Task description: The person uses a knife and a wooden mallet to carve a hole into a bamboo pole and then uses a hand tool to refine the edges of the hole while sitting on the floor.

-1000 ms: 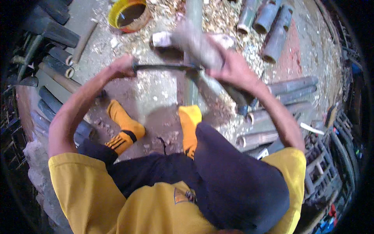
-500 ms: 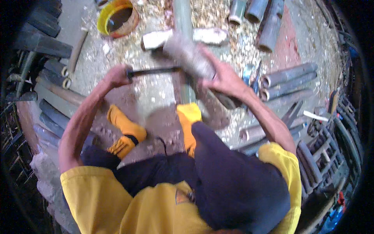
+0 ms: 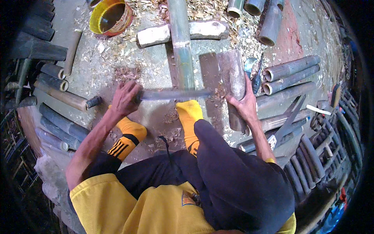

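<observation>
My left hand (image 3: 126,96) is closed round the end of a long flat blade (image 3: 167,95), which is smeared by motion and crosses over the near end of a green bamboo tube (image 3: 181,54). That tube runs away from me and rests on a short pale log (image 3: 154,35) laid crosswise. My right hand (image 3: 246,102) grips a thick, worn wooden block (image 3: 233,72) to the right of the tube, its thumb on the near side. Just short of the tube's near end is my foot in a yellow sock (image 3: 189,121).
A yellow bucket (image 3: 126,19) of dark liquid stands far left among wood chips. Bamboo tubes lie on both sides, including a pair (image 3: 292,67) at right. Beyond the block are a dark-handled tool (image 3: 256,82) and a saw (image 3: 286,121) nearer me.
The wooden block has moved from above the bamboo tube to its right, with my right hand on it. My left hand and the blade have come nearer me and slightly right.
</observation>
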The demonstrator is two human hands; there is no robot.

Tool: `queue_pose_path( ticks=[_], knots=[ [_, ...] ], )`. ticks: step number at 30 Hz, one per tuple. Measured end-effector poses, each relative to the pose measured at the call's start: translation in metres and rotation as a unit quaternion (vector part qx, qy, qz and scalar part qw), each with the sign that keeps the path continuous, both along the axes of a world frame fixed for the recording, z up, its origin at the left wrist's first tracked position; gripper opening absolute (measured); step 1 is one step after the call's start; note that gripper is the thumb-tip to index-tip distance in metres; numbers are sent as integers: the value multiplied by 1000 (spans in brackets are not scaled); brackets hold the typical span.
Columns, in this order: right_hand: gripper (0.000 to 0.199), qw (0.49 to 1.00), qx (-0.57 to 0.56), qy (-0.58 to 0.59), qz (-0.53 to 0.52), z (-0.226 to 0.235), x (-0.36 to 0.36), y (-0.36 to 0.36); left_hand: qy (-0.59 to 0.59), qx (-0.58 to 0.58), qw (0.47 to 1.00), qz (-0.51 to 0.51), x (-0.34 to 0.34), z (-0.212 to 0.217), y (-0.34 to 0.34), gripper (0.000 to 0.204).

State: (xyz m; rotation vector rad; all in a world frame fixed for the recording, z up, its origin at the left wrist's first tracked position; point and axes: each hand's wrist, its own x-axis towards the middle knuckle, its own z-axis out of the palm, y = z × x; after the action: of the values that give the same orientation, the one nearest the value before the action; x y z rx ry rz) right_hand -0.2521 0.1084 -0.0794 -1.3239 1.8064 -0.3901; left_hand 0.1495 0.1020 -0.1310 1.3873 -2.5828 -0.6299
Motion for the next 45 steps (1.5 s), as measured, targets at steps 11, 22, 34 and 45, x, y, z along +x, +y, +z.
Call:
queue_pose_path(
  ticks=[11, 22, 34, 45],
  knots=[
    [90, 998, 61, -17, -16, 1, 10, 23, -120, 57, 990, 47, 32, -6, -11, 32],
    [98, 846, -212, 22, 488, 0, -3, 6, -138, 116, 983, 15, 34, -11, -34, 16],
    [84, 815, -83, 118, 562, -14, 30, -64, -132, 84, 988, 10, 34, -19, -43, 16],
    [82, 865, -102, 86, 484, -28, 32, -52, -94, 192, 977, 22, 30, -10, -59, 15]
  ],
)
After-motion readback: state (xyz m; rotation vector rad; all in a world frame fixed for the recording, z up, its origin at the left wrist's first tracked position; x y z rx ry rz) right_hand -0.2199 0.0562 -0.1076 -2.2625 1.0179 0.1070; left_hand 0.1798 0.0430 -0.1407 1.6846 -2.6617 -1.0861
